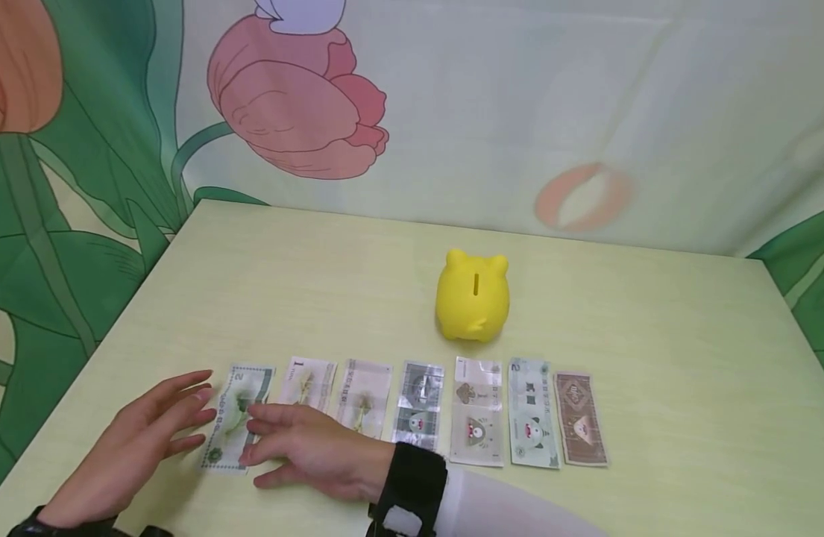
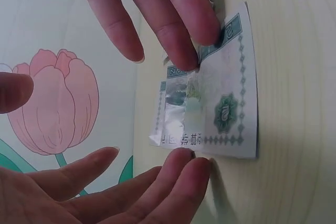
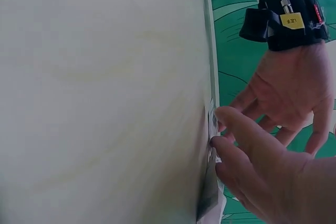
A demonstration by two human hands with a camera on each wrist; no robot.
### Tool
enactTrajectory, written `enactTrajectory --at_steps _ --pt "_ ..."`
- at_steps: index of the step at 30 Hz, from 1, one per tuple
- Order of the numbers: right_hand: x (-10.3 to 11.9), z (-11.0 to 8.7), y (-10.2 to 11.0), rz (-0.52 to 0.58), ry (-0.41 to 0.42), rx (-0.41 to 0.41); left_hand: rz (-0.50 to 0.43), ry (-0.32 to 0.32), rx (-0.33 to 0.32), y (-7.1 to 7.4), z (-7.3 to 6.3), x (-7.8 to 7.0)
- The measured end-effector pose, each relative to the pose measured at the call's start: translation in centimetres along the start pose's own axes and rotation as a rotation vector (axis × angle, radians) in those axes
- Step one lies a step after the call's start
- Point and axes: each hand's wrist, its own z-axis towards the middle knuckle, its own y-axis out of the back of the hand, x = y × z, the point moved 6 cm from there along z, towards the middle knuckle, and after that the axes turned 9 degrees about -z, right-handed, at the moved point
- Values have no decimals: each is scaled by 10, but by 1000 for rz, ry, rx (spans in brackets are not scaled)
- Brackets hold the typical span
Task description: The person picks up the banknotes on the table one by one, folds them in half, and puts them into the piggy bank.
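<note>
A green-and-white paper banknote (image 1: pixel 232 425) with a 2 printed on it lies at the left end of a row of several notes. My left hand (image 1: pixel 136 440) is at its left edge, fingers loosely extended; in the left wrist view its fingertips meet the edge of the note (image 2: pixel 226 114). From the other side, my right hand (image 1: pixel 318 451) reaches across with outstretched fingers touching the right edge. Neither hand is curled round the note. The right wrist view shows the note (image 3: pixel 209 198) nearly edge-on, between the right hand (image 3: pixel 262 166) and left hand (image 3: pixel 294 87).
To the right lie pinkish, grey, green and brown notes, among them a pale green note (image 1: pixel 534 414) and a brown note (image 1: pixel 581 421). Behind the row stands a yellow piggy bank (image 1: pixel 473 306) with a slot on top. A flower-print curtain (image 1: pixel 452 112) hangs beyond the table (image 1: pixel 673 358).
</note>
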Motion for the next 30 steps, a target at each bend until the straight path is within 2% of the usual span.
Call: enactTrajectory --at_steps 3,10,14,19,25,30 --pt "-1 0 0 -11 3 3 -17 40 4 0 2 1" --pt "-3 2 1 -11 9 -7 -6 -5 12 0 4 6" --pt "-3 2 1 -12 9 -8 15 28 20 0 6 6" --pt "-2 0 1 -5 6 -11 26 27 -1 1 6 6" --pt "-1 -11 5 9 7 -29 41 10 -28 4 5 4" --pt "2 -29 16 36 30 -59 75 -82 -63 12 0 -4"
